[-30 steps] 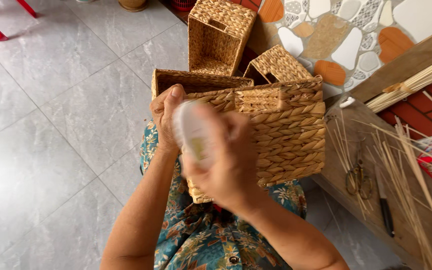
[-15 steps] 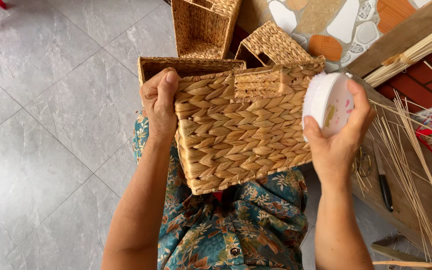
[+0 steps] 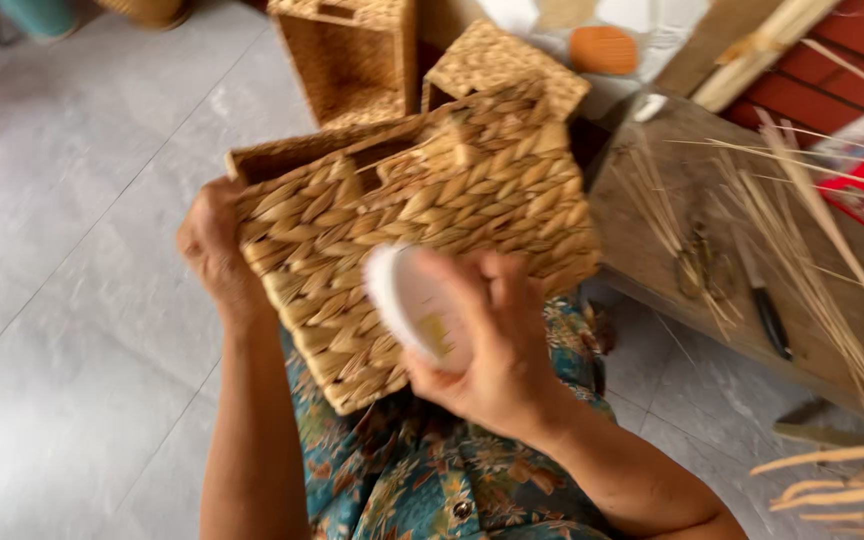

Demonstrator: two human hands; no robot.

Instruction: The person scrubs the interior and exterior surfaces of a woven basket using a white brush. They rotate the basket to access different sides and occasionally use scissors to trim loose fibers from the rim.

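A woven basket (image 3: 422, 240) is steadied on the lap, its left edge clasped by the left hand (image 3: 214, 250) so the side faces up. Against that side, a round white lid (image 3: 414, 305) is held in the right hand's (image 3: 497, 350) grip.

Basket (image 3: 422, 230): coarse plaited straw-coloured fibre, matt and rough, showing ridged braids. Lid (image 3: 414, 305): smooth white plastic, looking slightly glossy. Floor (image 3: 62, 300): grey stone-like tiles giving a faint sheen. Desk (image 3: 652, 250): worn, matt wood. Stalks (image 3: 802, 260): dry, pale, thin fibre lying on it.
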